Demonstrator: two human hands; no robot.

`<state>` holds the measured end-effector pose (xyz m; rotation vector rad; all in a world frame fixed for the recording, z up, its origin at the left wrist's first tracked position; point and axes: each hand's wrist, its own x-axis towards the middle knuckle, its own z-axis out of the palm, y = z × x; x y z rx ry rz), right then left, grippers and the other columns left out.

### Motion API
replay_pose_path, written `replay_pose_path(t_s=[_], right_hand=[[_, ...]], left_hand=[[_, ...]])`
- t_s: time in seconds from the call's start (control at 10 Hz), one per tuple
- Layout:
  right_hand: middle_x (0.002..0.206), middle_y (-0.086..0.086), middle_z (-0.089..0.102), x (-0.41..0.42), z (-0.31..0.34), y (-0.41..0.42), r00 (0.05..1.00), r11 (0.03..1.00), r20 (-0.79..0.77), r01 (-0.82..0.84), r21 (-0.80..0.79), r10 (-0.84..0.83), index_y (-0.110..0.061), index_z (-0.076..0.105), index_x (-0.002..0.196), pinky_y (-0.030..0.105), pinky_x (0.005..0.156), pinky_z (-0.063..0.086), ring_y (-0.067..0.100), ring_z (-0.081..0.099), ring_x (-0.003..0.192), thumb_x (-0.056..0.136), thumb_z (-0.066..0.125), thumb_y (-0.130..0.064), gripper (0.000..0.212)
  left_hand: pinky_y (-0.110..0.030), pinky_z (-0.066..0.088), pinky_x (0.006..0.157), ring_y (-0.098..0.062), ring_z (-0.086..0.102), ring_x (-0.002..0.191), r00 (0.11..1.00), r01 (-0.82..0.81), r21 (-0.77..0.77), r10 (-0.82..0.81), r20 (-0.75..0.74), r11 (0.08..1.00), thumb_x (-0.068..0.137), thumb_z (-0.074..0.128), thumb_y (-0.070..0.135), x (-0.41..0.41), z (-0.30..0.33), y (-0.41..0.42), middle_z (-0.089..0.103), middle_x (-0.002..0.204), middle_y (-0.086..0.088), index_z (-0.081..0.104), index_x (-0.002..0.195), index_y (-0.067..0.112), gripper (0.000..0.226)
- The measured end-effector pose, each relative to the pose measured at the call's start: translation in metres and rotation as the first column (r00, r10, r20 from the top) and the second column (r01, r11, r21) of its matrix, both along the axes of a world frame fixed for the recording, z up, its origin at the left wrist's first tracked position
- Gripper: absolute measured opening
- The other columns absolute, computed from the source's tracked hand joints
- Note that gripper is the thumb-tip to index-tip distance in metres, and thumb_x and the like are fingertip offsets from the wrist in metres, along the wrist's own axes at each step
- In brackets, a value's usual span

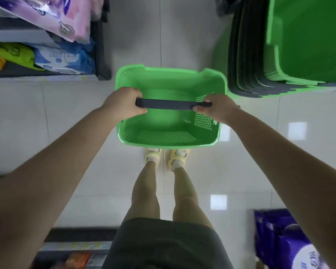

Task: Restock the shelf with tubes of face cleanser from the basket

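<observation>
Green plastic basket (169, 136) was held out over the tiled floor (66, 123), right above the feet, and no cleanser tubes could be seen inside it, so it looked pretty much emptied already. The dark handle (173, 104) ran straight from 9 to 3 o'clock across the opening, with the left hand (122, 102) curled tight around the 9 o'clock end and the right hand (214, 109) wrapped around the 3 o'clock end, both arms stretched forward about equally, neither one nearer. A stack of matching baskets (279, 55) sat off at roughly 2 o'clock, so that's probably where it was headed, just a guess though.
</observation>
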<state>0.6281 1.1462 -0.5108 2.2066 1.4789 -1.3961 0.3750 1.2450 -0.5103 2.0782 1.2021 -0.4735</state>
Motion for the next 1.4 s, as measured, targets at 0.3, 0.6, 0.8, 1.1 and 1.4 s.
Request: replay_pose_path(t_s=[0.3,0.6,0.8,1.1,1.4], right_hand=[[0.083,0.009,0.058,0.004,-0.074,0.029,0.995,0.999,0.097,0.007,-0.032,-0.004,-0.01,0.056,0.098,0.031,0.064,0.049,0.024,0.057,0.072,0.09,0.056,-0.042,0.034],[0.092,0.005,0.056,-0.003,-0.123,0.024,0.976,1.0,0.217,-0.006,-0.005,0.007,-0.014,0.059,0.115,0.035,0.079,0.047,0.024,0.053,0.084,0.087,0.054,-0.003,0.03],[0.1,0.007,0.061,-0.017,-0.144,0.017,0.974,0.998,0.217,0.054,0.038,-0.061,-0.015,0.06,0.115,0.045,0.091,0.048,0.027,0.058,0.096,0.089,0.053,-0.005,0.028],[0.101,0.005,0.062,-0.033,-0.151,0.006,0.967,0.991,0.236,0.069,0.115,-0.094,-0.017,0.063,0.103,0.047,0.11,0.03,0.027,0.055,0.107,0.087,0.055,-0.008,0.02],[0.152,0.009,0.026,-0.05,-0.145,-0.054,0.966,0.936,0.131,-0.175,-0.305,0.223,-0.021,0.017,0.148,0.05,0.114,0.02,0.028,0.021,0.141,0.084,0.058,-0.007,0.077]], left_hand=[[-0.029,0.034,0.062,-0.023,0.05,0.072,0.999,-0.035,-0.078,0.033,-0.03,0.996,0.08,0.07,0.021,0.017,-0.072,0.034,0.051,0.074,-0.004,0.061,0.09,0.008,0.018],[-0.029,0.037,0.07,-0.022,0.051,0.08,0.996,-0.086,-0.016,0.086,-0.037,0.996,0.084,0.067,0.028,0.013,-0.114,0.022,0.058,0.09,-0.008,0.06,0.104,0.007,0.03],[-0.031,0.037,0.072,-0.024,0.052,0.082,0.995,-0.061,0.039,0.064,-0.082,0.997,0.085,0.066,0.029,0.006,-0.133,0.018,0.059,0.095,-0.013,0.06,0.102,0.005,0.029],[-0.033,0.042,0.069,-0.026,0.057,0.08,0.993,-0.089,0.093,0.095,-0.069,0.992,0.085,0.065,0.026,-0.01,-0.148,0.001,0.061,0.087,-0.011,0.062,0.096,0.005,0.024],[-0.045,0.023,0.114,-0.031,0.018,0.142,0.977,-0.03,-0.267,-0.028,-0.211,0.963,0.095,0.049,0.038,-0.025,-0.136,-0.041,0.011,0.156,-0.014,0.008,0.15,0.012,0.073]])
